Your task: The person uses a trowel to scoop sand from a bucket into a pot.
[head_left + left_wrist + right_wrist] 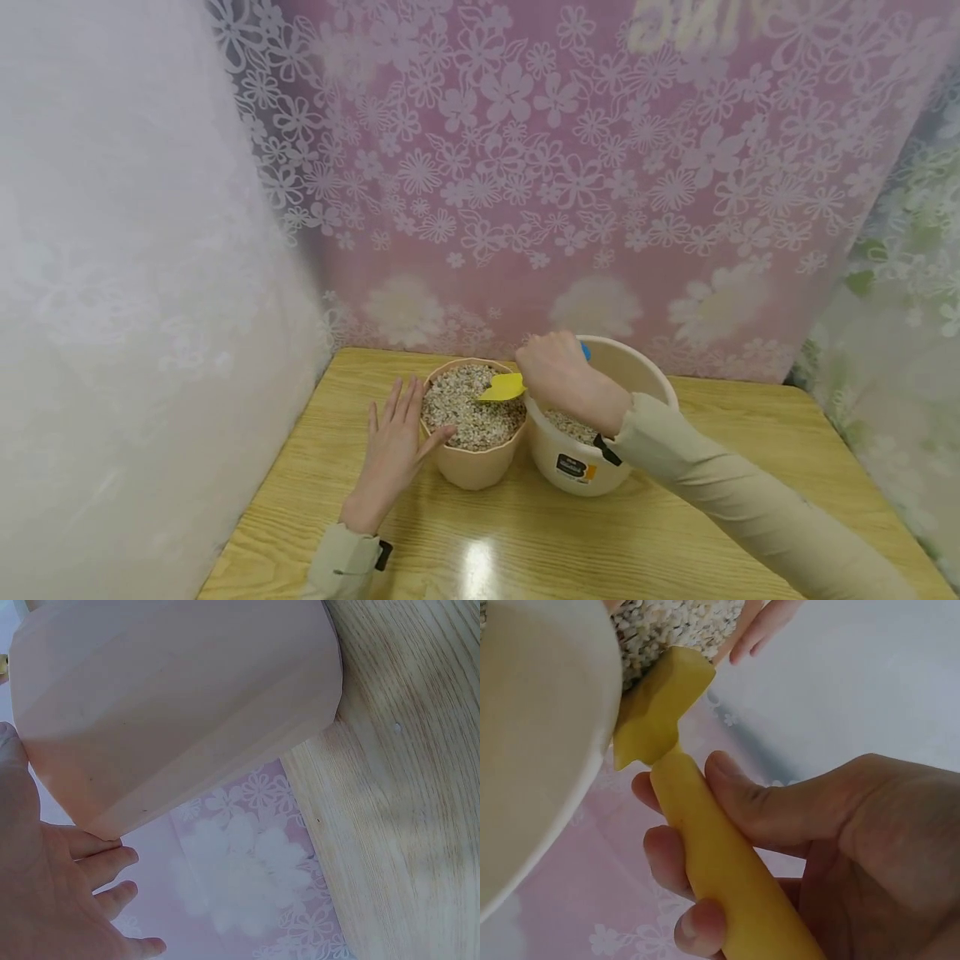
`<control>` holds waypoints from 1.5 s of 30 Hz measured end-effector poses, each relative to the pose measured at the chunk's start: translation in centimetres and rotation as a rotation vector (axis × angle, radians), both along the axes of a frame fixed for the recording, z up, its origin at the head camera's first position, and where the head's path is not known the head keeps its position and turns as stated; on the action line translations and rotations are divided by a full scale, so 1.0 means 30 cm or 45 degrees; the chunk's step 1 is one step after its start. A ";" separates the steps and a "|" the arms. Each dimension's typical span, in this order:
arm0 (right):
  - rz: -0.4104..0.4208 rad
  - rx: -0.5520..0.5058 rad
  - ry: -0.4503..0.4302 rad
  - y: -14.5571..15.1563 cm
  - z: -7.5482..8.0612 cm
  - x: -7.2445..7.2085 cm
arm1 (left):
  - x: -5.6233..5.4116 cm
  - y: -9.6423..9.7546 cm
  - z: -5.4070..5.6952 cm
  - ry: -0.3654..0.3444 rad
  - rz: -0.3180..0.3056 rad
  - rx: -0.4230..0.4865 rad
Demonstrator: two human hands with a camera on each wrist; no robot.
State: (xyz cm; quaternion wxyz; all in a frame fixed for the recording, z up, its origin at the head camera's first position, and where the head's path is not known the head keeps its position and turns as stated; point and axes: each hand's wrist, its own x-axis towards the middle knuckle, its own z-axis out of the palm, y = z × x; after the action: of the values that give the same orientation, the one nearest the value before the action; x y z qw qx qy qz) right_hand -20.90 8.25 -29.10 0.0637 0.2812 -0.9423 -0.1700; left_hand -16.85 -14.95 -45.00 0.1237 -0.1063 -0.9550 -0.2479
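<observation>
My right hand grips the yellow handle of a small trowel, fingers and thumb wrapped round it. The trowel's yellow blade reaches over the pale gravel that fills a peach flowerpot nearly to its scalloped rim. With fingers spread and straight, my left hand rests against the pot's left side; in the left wrist view its fingertips touch the pot wall. A larger cream bucket stands directly right of the pot, under my right forearm, with more gravel visible inside.
Both containers stand on a wood-grain table. A pink flowered curtain hangs behind its far edge, with pale sheeting at the left. A small blue piece shows by my right hand at the bucket's back rim.
</observation>
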 end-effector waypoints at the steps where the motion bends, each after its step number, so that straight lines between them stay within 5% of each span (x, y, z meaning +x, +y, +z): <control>1: 0.001 0.001 -0.014 0.003 0.001 0.007 | 0.000 0.002 -0.001 0.001 -0.001 -0.001; 11: -0.001 -0.173 -0.118 0.068 0.000 0.092 | 0.003 0.002 0.001 -0.019 0.005 0.016; 19: 0.071 -0.286 0.072 0.100 -0.036 0.089 | -0.002 0.001 0.001 -0.022 0.004 0.008; 31: 0.284 -0.349 0.320 0.084 -0.206 0.119 | 0.005 -0.001 -0.010 0.075 -0.011 0.003; 39: 0.311 -0.354 0.317 0.102 -0.217 0.135 | 0.007 -0.001 -0.012 0.047 -0.008 0.027; 45: 0.225 -0.450 0.299 0.145 -0.195 0.128 | 0.006 0.001 -0.010 0.032 -0.001 0.007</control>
State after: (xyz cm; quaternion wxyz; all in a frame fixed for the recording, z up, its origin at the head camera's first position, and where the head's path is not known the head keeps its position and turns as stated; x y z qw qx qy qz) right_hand -17.06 12.59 -34.96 0.2359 0.3253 -0.9153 -0.0278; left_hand -16.66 -14.90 -45.30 0.1359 -0.1094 -0.9526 -0.2493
